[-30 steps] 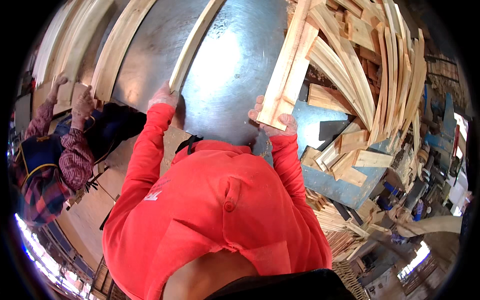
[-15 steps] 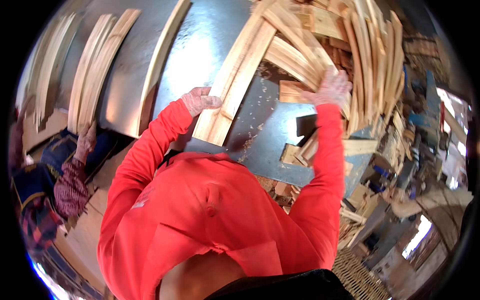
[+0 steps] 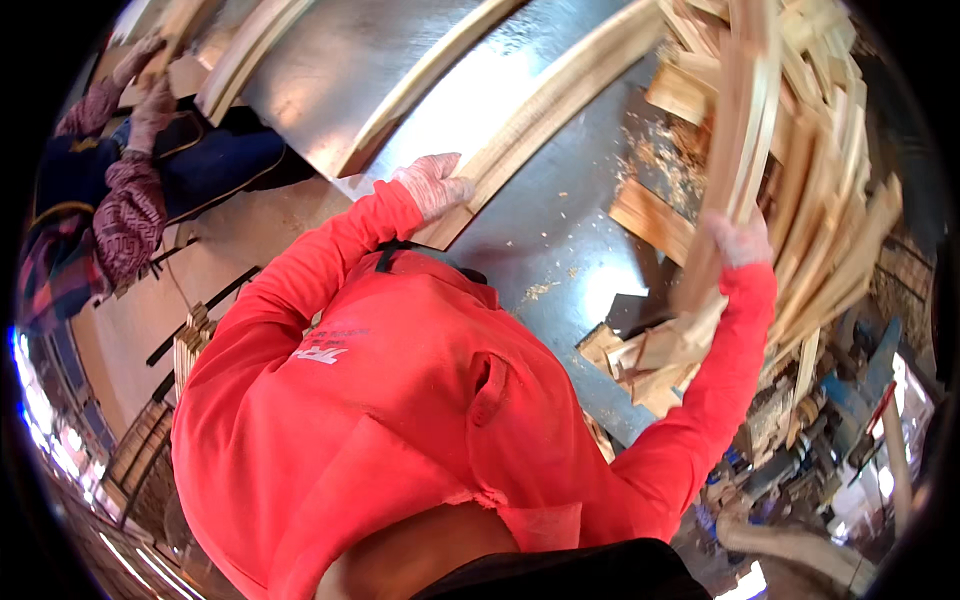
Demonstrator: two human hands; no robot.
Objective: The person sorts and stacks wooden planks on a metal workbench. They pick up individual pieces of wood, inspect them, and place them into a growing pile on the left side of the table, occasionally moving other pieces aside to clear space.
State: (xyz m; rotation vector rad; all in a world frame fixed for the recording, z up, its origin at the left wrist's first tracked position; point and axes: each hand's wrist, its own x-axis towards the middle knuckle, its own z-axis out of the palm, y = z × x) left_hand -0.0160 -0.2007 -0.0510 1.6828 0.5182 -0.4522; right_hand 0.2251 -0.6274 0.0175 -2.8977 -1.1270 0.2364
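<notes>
My left hand (image 3: pixel 435 187) closes on the near end of a long, pale wooden slat (image 3: pixel 560 95), which lies slantwise on the metal tabletop (image 3: pixel 540 225). On the right, my right hand (image 3: pixel 740 240) grips wooden slats (image 3: pixel 745 120) near their lower end. These are smeared by motion, so their exact number cannot be told. Both hands look whitish, as if dusty or thinly gloved. Beneath the held slats lies a short wooden block (image 3: pixel 652 217), and nearer me is a jumble of short offcuts (image 3: pixel 650 360).
A large heap of curved slats (image 3: pixel 825 200) fills the right side. Another slat (image 3: pixel 420 85) lies left of mine. Wood shavings (image 3: pixel 660 150) litter the tabletop. At far left a co-worker's hands (image 3: pixel 148 100) hold a piece of wood (image 3: pixel 180 35).
The view has turned. My right hand has moved rightward with slats, off the crossed pieces. One of the two slats side by side at my left hand has gone from there.
</notes>
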